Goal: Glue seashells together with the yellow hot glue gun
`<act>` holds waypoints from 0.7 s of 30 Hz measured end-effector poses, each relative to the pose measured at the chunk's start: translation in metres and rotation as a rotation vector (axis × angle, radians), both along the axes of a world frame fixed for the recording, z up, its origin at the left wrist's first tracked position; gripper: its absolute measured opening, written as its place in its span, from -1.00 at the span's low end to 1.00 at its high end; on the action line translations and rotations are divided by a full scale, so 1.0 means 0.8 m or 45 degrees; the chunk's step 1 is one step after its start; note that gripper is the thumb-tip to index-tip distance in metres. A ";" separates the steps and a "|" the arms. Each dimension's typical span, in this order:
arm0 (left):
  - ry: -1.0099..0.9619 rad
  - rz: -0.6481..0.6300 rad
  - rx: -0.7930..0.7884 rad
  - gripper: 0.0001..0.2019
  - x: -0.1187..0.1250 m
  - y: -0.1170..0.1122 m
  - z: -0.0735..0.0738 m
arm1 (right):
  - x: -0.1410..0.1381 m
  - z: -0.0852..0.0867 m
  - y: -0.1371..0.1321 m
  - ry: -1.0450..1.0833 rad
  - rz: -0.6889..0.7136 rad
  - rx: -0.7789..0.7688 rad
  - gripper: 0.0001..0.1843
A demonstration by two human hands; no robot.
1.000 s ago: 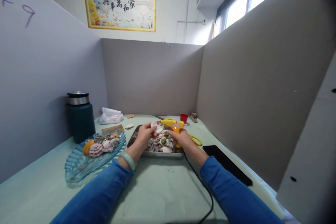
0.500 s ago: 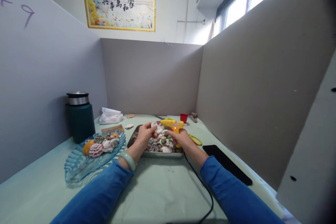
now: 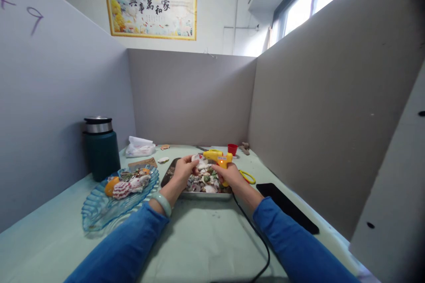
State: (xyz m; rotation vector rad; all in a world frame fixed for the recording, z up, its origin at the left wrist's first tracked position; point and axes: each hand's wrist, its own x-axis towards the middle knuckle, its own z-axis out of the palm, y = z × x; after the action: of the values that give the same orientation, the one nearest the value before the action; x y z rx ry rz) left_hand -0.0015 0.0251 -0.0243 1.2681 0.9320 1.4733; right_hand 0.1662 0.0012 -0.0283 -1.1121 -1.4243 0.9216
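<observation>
Pinched in the fingers of my left hand (image 3: 183,172) is a white seashell (image 3: 199,160) with a small red mark on it. My right hand (image 3: 231,176) is wrapped round the handle of a yellow hot glue gun (image 3: 217,157), whose nozzle points left, close to the shell. A small orange light glows on the gun's body, and its black cord (image 3: 254,227) runs down toward me. Both hands are over a metal tray (image 3: 206,195) filled with many small shells (image 3: 202,182). Whether the nozzle touches the shell I cannot tell.
On the left, a blue glass dish (image 3: 96,212) holds shells and small items, with a dark green bottle (image 3: 102,152) behind it. A tissue pack (image 3: 140,147), a red cup (image 3: 232,149) and yellow-handled scissors (image 3: 248,177) lie farther back. A black phone-like slab (image 3: 287,208) lies right. Partitions enclose the table.
The shell in my left hand has tilted very slightly. Otherwise both hands and the glue gun hold almost the same position.
</observation>
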 end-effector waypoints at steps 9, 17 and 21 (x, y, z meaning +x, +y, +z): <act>-0.115 0.067 0.007 -0.69 0.000 -0.004 0.006 | 0.000 0.002 -0.002 -0.012 -0.029 0.000 -0.76; -0.102 -0.010 -0.031 -0.71 -0.001 -0.008 0.009 | 0.001 0.000 0.001 0.057 0.015 0.012 -0.74; -0.108 -0.070 -0.036 -0.72 -0.001 -0.007 0.008 | 0.002 0.001 0.000 0.076 0.016 0.013 -0.74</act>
State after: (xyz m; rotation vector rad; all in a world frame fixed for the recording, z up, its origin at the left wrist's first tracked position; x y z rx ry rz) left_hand -0.0024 0.0194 -0.0179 1.1923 0.8526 1.4548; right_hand 0.1680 0.0012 -0.0271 -1.0605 -1.3873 0.9476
